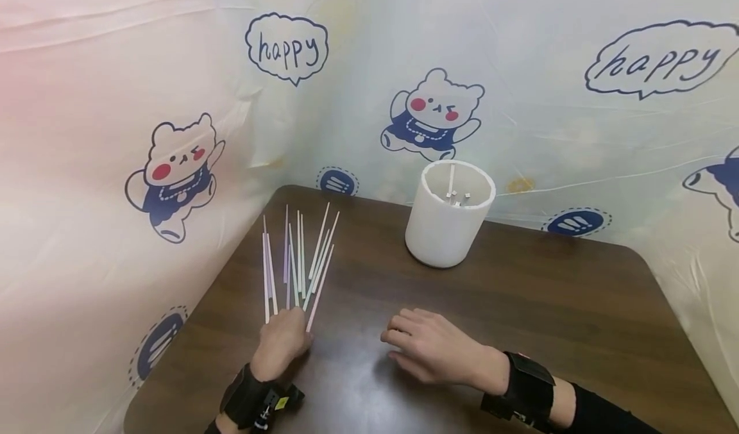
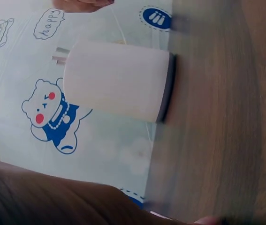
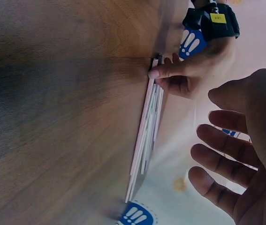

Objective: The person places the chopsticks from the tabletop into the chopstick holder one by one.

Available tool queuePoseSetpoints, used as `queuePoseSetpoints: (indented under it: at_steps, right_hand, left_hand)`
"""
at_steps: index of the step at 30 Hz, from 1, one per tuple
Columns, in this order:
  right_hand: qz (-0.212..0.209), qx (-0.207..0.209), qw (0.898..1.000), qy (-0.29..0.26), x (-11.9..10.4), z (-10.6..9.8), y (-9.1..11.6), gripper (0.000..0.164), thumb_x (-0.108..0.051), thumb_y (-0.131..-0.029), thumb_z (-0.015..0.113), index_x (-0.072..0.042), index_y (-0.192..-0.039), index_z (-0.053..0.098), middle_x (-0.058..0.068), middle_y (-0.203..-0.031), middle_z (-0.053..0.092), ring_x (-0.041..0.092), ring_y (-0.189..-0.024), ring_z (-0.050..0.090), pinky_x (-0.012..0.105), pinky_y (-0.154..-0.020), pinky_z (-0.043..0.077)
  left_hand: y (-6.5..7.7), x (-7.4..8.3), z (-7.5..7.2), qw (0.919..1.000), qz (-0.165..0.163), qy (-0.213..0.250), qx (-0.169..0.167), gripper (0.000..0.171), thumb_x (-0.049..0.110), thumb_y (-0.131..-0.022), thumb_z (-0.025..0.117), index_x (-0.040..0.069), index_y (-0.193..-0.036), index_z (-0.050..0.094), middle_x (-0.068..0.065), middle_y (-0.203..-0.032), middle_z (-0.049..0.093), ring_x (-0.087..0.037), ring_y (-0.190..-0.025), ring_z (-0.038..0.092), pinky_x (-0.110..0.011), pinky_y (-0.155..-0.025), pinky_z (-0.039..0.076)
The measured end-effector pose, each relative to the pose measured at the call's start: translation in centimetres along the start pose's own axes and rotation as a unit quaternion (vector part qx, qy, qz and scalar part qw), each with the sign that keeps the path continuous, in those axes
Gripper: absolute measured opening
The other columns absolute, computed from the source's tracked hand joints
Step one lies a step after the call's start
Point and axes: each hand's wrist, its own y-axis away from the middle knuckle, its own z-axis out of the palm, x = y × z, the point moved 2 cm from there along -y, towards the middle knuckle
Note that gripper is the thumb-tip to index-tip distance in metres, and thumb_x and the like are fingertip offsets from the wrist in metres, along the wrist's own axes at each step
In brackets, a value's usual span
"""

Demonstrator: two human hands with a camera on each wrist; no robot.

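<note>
Thin pastel sticks, purple, white, mint and pink, lie loosely fanned out on the left of the table. My left hand is at their near ends, its fingers curled. In the right wrist view, the left thumb and fingers pinch near the end of the sticks; how many they hold cannot be told. My right hand is held over the middle of the table, fingers loosely bent and apart, holding nothing. A white cylindrical holder stands upright at the back, with small silver square-ended pieces inside.
The dark brown wooden table has rounded corners. Pale curtains with printed bears and "happy" bubbles surround its far and left sides. Black straps with small devices sit on both wrists.
</note>
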Motion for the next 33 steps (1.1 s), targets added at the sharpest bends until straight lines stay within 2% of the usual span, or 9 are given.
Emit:
queuePoseSetpoints:
  at_steps: [6,12,15,17,19,21,25,30,33]
  right_hand:
    - [0.004,0.0,1.0,0.005,0.4,-0.1,0.2,0.024,-0.02,-0.089,0.076,-0.017,-0.111,0.068,-0.009,-0.094,0.063,0.006,-0.082,0.057,0.021,-0.073,0.051]
    - [0.016,-0.002,1.0,0.02,1.2,-0.5,0.3,0.024,-0.021,-0.09,0.075,-0.017,-0.113,0.068,-0.009,-0.092,0.064,0.006,-0.08,0.059,0.021,-0.071,0.053]
    - [0.025,0.005,0.999,0.024,1.8,-0.8,0.2,0.024,-0.021,-0.09,0.074,-0.016,-0.113,0.069,-0.009,-0.092,0.064,0.006,-0.079,0.06,0.021,-0.069,0.053]
    - [0.036,0.016,0.999,0.031,2.3,-1.0,0.2,0.023,-0.02,-0.091,0.073,-0.016,-0.113,0.069,-0.009,-0.091,0.064,0.005,-0.077,0.058,0.021,-0.067,0.052]
    - [0.053,0.031,0.997,0.039,2.8,-1.3,0.2,0.023,-0.018,-0.091,0.073,-0.015,-0.113,0.068,-0.008,-0.089,0.062,0.005,-0.075,0.056,0.021,-0.063,0.051]
    - [0.071,0.046,0.995,0.05,3.3,-1.6,0.2,0.025,-0.016,-0.09,0.073,-0.015,-0.113,0.067,-0.007,-0.088,0.061,0.005,-0.073,0.055,0.021,-0.061,0.05]
    - [0.105,0.068,0.99,0.067,4.1,-2.4,0.2,0.03,-0.015,-0.087,0.074,-0.012,-0.116,0.066,-0.005,-0.092,0.064,0.008,-0.074,0.059,0.024,-0.058,0.051]
    - [0.141,0.089,0.983,0.072,4.6,-3.5,-0.1,0.04,-0.016,-0.086,0.076,-0.01,-0.124,0.064,0.0,-0.1,0.071,0.013,-0.08,0.068,0.029,-0.058,0.055]
    - [0.16,0.099,0.98,0.058,4.7,-4.1,-0.5,0.047,-0.015,-0.086,0.077,-0.01,-0.13,0.06,0.001,-0.102,0.073,0.012,-0.083,0.071,0.03,-0.06,0.058]
  left_hand:
    - [0.3,0.2,-0.3,0.9996,-0.001,-0.003,0.028,0.008,0.005,-0.083,0.069,-0.001,-0.079,0.065,-0.009,-0.066,0.054,-0.023,-0.056,0.05,-0.033,-0.049,0.04]
    - [0.7,0.6,-2.0,0.9972,-0.008,-0.001,0.074,0.013,0.005,-0.079,0.07,-0.004,-0.085,0.062,-0.012,-0.068,0.058,-0.027,-0.059,0.054,-0.039,-0.049,0.046]
    - [0.9,0.9,-3.4,0.9915,0.004,0.005,0.13,0.012,0.005,-0.083,0.068,-0.003,-0.087,0.06,-0.013,-0.068,0.059,-0.028,-0.057,0.056,-0.04,-0.046,0.046]
    - [0.8,1.1,-4.4,0.9816,0.025,0.014,0.189,0.009,0.004,-0.087,0.065,-0.003,-0.088,0.061,-0.014,-0.069,0.06,-0.027,-0.055,0.054,-0.038,-0.044,0.044]
    - [0.8,1.5,-5.3,0.9641,0.061,0.031,0.257,0.009,0.004,-0.092,0.065,-0.004,-0.091,0.064,-0.015,-0.072,0.062,-0.027,-0.055,0.054,-0.037,-0.044,0.044]
    - [0.7,2.0,-6.2,0.9402,0.102,0.043,0.322,0.009,0.003,-0.094,0.066,-0.005,-0.095,0.067,-0.017,-0.077,0.064,-0.028,-0.059,0.056,-0.038,-0.047,0.047]
    - [0.8,2.9,-7.8,0.8813,0.187,0.067,0.429,0.009,-0.003,-0.089,0.072,-0.005,-0.098,0.071,-0.019,-0.085,0.068,-0.033,-0.074,0.064,-0.044,-0.062,0.058]
    - [1.6,4.3,-9.1,0.8066,0.286,0.108,0.506,0.016,-0.01,-0.084,0.074,-0.004,-0.099,0.072,-0.019,-0.091,0.069,-0.033,-0.083,0.067,-0.045,-0.074,0.061]
    - [2.5,5.6,-9.8,0.7493,0.349,0.139,0.545,0.013,-0.011,-0.086,0.07,-0.005,-0.097,0.072,-0.021,-0.093,0.069,-0.033,-0.085,0.068,-0.042,-0.075,0.06]
